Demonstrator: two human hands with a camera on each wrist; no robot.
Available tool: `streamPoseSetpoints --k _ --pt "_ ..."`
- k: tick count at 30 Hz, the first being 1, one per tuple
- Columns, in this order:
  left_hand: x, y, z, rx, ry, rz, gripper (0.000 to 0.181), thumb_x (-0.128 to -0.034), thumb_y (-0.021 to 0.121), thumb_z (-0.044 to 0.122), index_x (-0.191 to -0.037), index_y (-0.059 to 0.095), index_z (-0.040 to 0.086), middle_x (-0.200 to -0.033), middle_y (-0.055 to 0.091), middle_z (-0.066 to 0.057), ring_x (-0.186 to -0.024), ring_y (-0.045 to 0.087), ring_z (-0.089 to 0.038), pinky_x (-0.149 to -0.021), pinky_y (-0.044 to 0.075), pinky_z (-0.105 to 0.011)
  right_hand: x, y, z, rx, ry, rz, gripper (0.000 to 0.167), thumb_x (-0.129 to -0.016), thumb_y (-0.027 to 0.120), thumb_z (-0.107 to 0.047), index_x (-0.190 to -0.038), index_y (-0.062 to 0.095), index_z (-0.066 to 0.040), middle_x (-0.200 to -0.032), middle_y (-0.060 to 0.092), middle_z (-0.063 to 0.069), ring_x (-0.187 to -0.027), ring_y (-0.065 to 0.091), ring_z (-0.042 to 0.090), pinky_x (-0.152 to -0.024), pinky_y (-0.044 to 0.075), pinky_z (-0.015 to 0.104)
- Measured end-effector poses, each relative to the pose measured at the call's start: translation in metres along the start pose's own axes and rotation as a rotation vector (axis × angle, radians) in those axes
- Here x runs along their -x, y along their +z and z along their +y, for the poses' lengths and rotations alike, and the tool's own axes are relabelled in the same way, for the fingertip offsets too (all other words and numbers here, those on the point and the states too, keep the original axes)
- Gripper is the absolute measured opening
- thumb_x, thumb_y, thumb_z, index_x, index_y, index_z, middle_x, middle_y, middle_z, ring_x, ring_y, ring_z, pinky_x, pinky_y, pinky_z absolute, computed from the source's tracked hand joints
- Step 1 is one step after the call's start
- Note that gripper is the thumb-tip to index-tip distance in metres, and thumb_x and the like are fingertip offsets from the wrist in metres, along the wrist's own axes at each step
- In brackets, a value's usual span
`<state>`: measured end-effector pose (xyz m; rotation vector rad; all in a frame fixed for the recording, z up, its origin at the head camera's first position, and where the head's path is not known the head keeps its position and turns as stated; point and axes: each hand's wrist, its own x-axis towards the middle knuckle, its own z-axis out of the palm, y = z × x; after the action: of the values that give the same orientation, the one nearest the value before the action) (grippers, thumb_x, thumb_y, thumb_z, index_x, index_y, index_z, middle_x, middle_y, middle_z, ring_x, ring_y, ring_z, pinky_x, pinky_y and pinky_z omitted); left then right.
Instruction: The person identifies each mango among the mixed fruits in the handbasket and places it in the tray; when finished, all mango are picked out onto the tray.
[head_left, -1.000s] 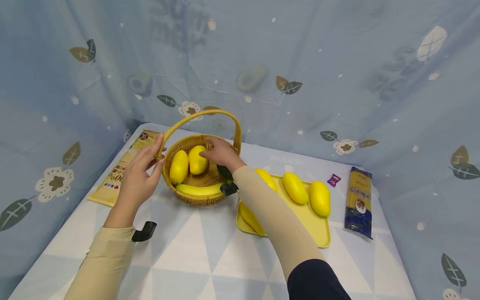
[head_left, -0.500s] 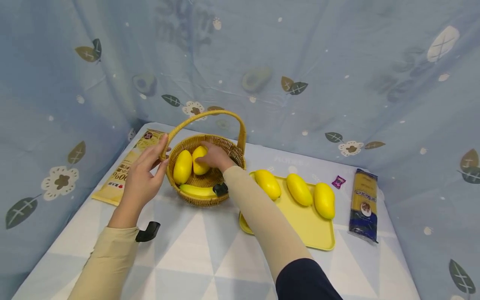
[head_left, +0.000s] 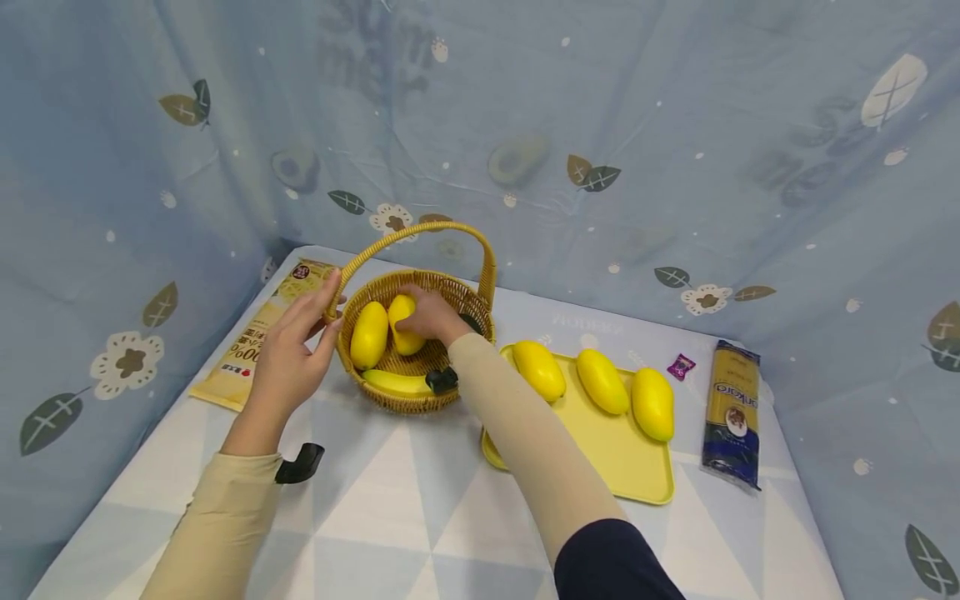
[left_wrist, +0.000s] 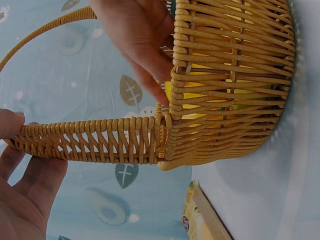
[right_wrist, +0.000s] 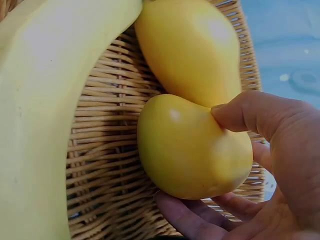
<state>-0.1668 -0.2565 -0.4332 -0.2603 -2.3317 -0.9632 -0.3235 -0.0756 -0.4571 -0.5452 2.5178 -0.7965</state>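
A wicker basket (head_left: 401,407) with a tall arched handle stands at the table's left. Inside it lie two yellow mangoes side by side, a banana (head_left: 393,383) along the near wall, and a dark green thing (head_left: 471,323), mostly hidden. My left hand (head_left: 294,354) holds the left foot of the handle, thumb on one side and fingers on the other in the left wrist view. Reaching into the basket, my right hand (head_left: 435,317) grips the right-hand mango (right_wrist: 187,150) between thumb and fingers. The other mango (right_wrist: 192,45) touches it.
Right of the basket, a yellow tray (head_left: 630,471) bears three mangoes in a row; my right forearm covers its left part. Farther right lie a purple wrapped candy (head_left: 681,367) and a blue-and-gold packet (head_left: 731,417). A yellow packet (head_left: 232,367) lies behind my left hand.
My right hand has shifted left over the mango and its fingers have come round it. The left hand stays on the handle. The whole head view has shifted slightly.
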Motion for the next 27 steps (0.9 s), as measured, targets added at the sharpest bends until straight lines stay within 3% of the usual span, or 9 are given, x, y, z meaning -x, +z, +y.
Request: streamPoseSetpoints --k 8,13,19,27 --pt "-0.001 0.001 0.003 0.016 -0.007 0.004 0.077 -0.0955 0.066 -0.005 -0.158 0.040 0.031 -0.130 0.064 -0.010 -0.118 0.062 -0.030 -0.099 0.034 -0.001 0.009 -0.014 0.000 -0.018 -0.035 0.021 0.066 -0.098 0.070 -0.028 -0.156 0.038 -0.030 -0.160 0.032 0.016 -0.135 0.046 0.029 -0.095 0.053 0.040" --pt "-0.001 0.002 0.003 0.019 0.004 0.002 0.077 -0.0951 0.066 -0.005 -0.158 0.040 0.031 -0.129 0.064 -0.010 -0.118 0.062 -0.029 -0.100 0.034 -0.002 0.020 -0.022 0.002 0.037 -0.089 0.042 0.067 -0.098 0.070 -0.029 -0.156 0.038 -0.029 -0.152 0.043 0.014 -0.126 0.050 0.027 -0.088 0.053 0.037" --pt "-0.001 0.001 0.004 0.018 -0.002 0.003 0.077 -0.0953 0.066 -0.005 -0.157 0.040 0.031 -0.128 0.064 -0.011 -0.116 0.062 -0.029 -0.099 0.034 -0.001 0.044 -0.035 0.002 0.102 -0.159 0.048 0.070 -0.096 0.071 -0.032 -0.157 0.037 -0.032 -0.151 0.043 0.014 -0.114 0.055 0.023 -0.084 0.054 0.035" --pt "0.000 0.001 0.002 0.011 -0.023 -0.004 0.078 -0.0958 0.066 -0.004 -0.158 0.038 0.033 -0.129 0.063 -0.011 -0.118 0.061 -0.030 -0.099 0.034 -0.001 0.086 -0.051 0.013 0.065 -0.235 0.032 0.070 -0.094 0.071 -0.026 -0.156 0.038 -0.030 -0.155 0.039 0.008 -0.120 0.050 0.023 -0.087 0.053 0.038"
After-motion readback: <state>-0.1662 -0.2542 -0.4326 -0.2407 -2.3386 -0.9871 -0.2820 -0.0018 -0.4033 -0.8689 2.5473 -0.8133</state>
